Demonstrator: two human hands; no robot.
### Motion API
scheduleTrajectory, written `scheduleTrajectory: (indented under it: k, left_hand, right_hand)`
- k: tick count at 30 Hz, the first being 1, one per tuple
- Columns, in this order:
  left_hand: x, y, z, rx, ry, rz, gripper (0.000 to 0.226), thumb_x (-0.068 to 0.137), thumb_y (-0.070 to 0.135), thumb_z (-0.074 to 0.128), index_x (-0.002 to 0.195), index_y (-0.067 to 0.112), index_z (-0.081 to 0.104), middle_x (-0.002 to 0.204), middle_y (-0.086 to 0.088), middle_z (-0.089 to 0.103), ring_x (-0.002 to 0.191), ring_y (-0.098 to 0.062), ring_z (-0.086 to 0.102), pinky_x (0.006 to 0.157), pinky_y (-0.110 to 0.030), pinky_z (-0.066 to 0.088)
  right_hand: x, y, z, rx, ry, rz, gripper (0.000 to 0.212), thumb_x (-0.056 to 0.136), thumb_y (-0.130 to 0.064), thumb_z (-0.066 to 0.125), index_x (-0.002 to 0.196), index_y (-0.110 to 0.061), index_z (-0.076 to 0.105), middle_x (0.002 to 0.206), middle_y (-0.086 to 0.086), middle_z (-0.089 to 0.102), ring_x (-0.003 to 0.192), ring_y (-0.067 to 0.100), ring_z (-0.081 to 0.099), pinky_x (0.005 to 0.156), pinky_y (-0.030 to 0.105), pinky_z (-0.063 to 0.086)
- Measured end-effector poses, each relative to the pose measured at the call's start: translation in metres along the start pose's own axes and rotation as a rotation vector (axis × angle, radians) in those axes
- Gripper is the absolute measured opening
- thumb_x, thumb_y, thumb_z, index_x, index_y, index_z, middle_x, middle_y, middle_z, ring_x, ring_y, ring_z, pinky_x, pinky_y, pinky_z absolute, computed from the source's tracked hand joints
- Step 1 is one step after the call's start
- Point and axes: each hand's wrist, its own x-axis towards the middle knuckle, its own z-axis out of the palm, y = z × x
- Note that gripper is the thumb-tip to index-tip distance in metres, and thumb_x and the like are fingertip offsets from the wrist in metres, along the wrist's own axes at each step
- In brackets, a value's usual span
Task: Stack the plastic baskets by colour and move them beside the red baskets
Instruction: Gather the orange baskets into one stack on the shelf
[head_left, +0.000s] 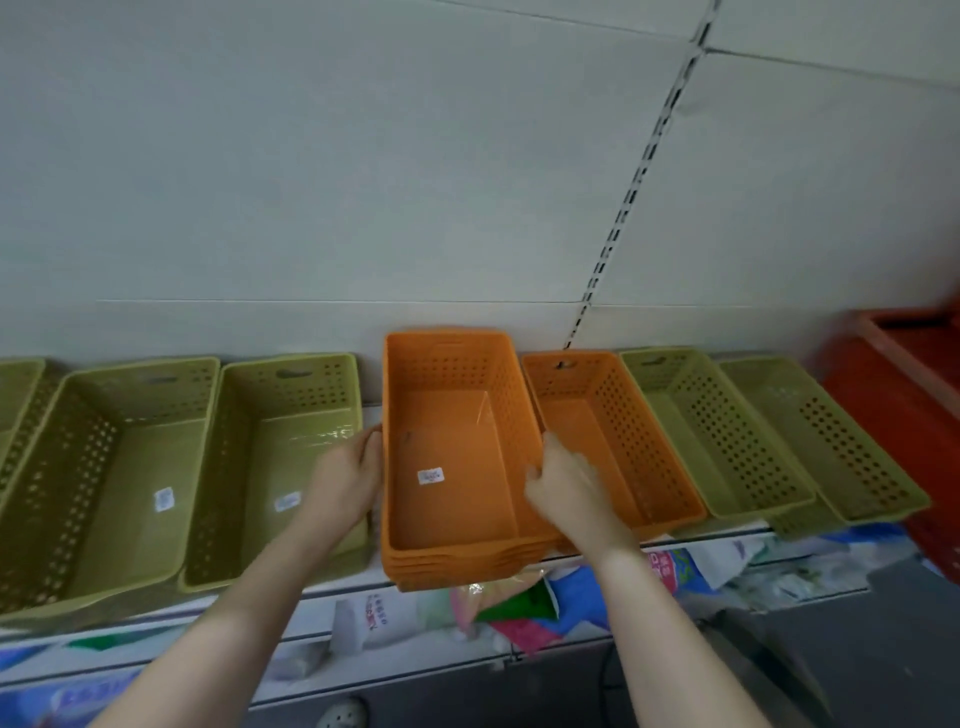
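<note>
Reaching up from below, my left hand (348, 478) clasps the left long wall of the orange stack (457, 364), which overhangs the shelf (727, 538), and my right hand (566, 488) curls over its right rim, fingertips blurred. Nested plastic should be light, stiffish and slick, so I'd hold both long rims mid-length. Right of the stack sit a single orange basket (597, 431), green baskets (717, 431), then the red baskets (909, 374).

One wide-angle view from the person's head looks forward and down at a shelf (727, 535) close in front, within arm's reach. The wall (363, 182) fills the upper half of the frame, and floor (883, 649) shows at lower right. Both forearms rise from the bottom edge, with the left hand (348, 478) and right hand (566, 488) on the orange stack (452, 467) at centre.
</note>
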Motion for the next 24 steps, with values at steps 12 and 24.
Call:
scheduleTrajectory:
  k: [12,24]
  left_hand:
    - [-0.014,0.028,0.015,0.055,-0.065,-0.221,0.043,0.096,0.019,0.051,0.138,0.017,0.045,0.123,-0.020,0.064,0.106,-0.039,0.061,0.091,-0.047,0.050]
    - [-0.019,0.039,0.012,0.115,-0.066,-0.210,0.043,0.096,0.019,0.046,0.139,0.014,0.043,0.122,-0.021,0.063,0.108,-0.039,0.061,0.092,-0.046,0.050]
  right_hand:
    - [0.059,0.139,-0.042,-0.373,0.408,0.180,0.038,0.091,-0.003,0.057,0.127,-0.009,0.049,0.123,0.015,0.059,0.109,0.030,0.058,0.079,0.036,0.051]
    - [0.056,0.127,-0.059,-0.364,0.418,0.213,0.032,0.098,0.001,0.037,0.126,-0.007,0.051,0.122,0.017,0.062,0.108,0.033,0.064,0.082,0.037,0.049]
